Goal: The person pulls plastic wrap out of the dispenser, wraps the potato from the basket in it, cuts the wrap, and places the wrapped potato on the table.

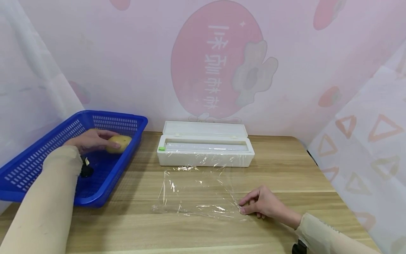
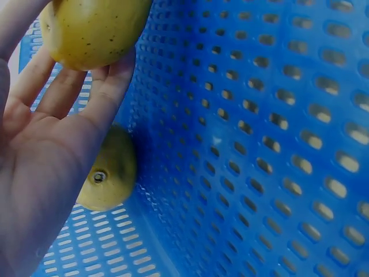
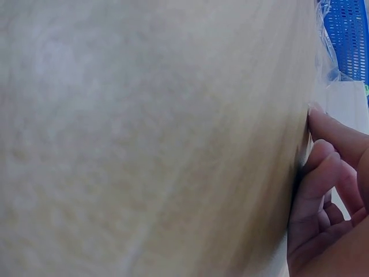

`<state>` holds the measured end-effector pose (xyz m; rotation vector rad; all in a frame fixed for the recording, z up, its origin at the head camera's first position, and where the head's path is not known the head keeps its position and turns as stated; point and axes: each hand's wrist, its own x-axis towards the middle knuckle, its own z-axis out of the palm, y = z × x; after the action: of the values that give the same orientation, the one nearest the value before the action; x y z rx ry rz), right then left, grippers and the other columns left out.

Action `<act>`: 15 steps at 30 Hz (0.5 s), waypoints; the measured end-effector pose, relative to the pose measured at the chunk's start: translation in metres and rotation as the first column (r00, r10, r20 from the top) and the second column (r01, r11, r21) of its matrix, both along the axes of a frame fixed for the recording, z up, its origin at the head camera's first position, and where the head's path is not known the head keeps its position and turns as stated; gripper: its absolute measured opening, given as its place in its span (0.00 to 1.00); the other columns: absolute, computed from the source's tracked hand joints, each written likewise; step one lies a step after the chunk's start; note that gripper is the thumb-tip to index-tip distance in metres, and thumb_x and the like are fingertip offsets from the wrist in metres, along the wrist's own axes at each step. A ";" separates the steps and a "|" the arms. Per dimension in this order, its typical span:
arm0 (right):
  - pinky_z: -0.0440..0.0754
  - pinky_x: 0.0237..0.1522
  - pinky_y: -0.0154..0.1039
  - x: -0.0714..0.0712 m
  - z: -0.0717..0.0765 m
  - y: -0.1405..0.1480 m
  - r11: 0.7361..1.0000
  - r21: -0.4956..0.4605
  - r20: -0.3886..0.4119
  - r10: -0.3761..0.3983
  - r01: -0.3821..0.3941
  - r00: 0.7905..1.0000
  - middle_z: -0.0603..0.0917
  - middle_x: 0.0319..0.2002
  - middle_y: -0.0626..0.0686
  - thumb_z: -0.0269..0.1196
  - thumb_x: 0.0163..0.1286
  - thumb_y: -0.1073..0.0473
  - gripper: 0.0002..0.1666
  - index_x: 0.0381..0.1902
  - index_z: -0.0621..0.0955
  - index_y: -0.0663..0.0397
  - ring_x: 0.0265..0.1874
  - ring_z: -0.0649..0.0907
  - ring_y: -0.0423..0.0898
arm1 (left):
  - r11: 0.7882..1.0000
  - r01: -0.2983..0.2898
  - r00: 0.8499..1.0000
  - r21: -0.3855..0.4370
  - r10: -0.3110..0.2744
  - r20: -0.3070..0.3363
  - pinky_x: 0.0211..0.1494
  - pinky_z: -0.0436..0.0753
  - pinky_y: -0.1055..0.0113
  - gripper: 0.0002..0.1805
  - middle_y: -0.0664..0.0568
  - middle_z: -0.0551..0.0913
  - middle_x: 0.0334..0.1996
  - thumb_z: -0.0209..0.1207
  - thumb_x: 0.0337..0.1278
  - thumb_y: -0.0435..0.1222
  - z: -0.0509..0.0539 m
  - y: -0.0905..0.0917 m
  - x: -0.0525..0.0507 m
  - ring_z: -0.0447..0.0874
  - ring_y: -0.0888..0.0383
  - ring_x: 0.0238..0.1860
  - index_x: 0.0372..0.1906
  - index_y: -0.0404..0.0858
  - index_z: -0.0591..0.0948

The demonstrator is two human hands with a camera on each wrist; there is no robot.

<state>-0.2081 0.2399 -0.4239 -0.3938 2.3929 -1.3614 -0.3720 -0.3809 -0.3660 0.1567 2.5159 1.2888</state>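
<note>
My left hand [image 1: 92, 140] is inside the blue basket [image 1: 95, 197] and grips a yellow, brown-speckled fruit [image 1: 120, 144] that looks like a pear. In the left wrist view the fingers curl around this fruit [image 2: 98, 29]; a second yellow fruit [image 2: 109, 173] lies lower, against the basket wall. A sheet of clear cling film [image 1: 196, 190] stretches over the tabletop from a white dispenser box [image 1: 206, 160]. At the sheet's near right corner, my right hand [image 1: 266, 204] pinches the film between thumb and forefinger. In the right wrist view that hand [image 3: 334, 196] rests low by the table.
The dispenser's lid [image 1: 204, 129] is raised, with the film roll [image 1: 206, 146] and a small green piece [image 1: 161, 148] at its front edge. Wood-grain table [image 1: 285, 165] surrounds the film. A pink printed curtain [image 1: 136, 70] hangs behind.
</note>
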 end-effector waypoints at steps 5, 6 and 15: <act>0.69 0.09 0.30 -0.002 0.001 -0.001 1.000 0.002 -0.008 0.000 0.000 1.000 0.78 0.13 0.53 0.79 0.50 0.59 0.11 0.33 0.90 0.53 0.07 0.69 0.38 | 1.000 -0.007 0.999 -0.011 0.006 -0.032 0.55 0.77 0.63 0.43 0.40 0.70 0.65 0.71 0.52 0.50 0.007 0.002 -0.001 0.71 0.50 0.60 0.71 0.38 0.68; 0.69 0.09 0.30 -0.002 0.001 -0.001 1.000 0.003 -0.009 0.000 0.000 1.000 0.78 0.13 0.53 0.79 0.50 0.59 0.11 0.33 0.90 0.52 0.07 0.69 0.38 | 1.000 -0.004 0.999 -0.018 0.003 -0.042 0.54 0.77 0.64 0.43 0.40 0.70 0.64 0.71 0.52 0.50 0.008 0.003 -0.001 0.72 0.50 0.59 0.71 0.38 0.68; 0.70 0.09 0.31 -0.002 -0.001 0.003 1.000 0.005 -0.009 -0.001 0.001 1.000 0.77 0.13 0.52 0.79 0.50 0.58 0.12 0.33 0.90 0.53 0.07 0.69 0.38 | 0.996 -0.026 0.994 -0.088 0.016 -0.111 0.57 0.74 0.55 0.45 0.40 0.74 0.63 0.72 0.51 0.52 0.025 0.010 0.006 0.71 0.47 0.59 0.72 0.39 0.68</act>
<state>-0.2102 0.2424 -0.4253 -0.3983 2.4032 -1.3567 -0.3656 -0.3705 -0.3413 0.1862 2.6694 1.2034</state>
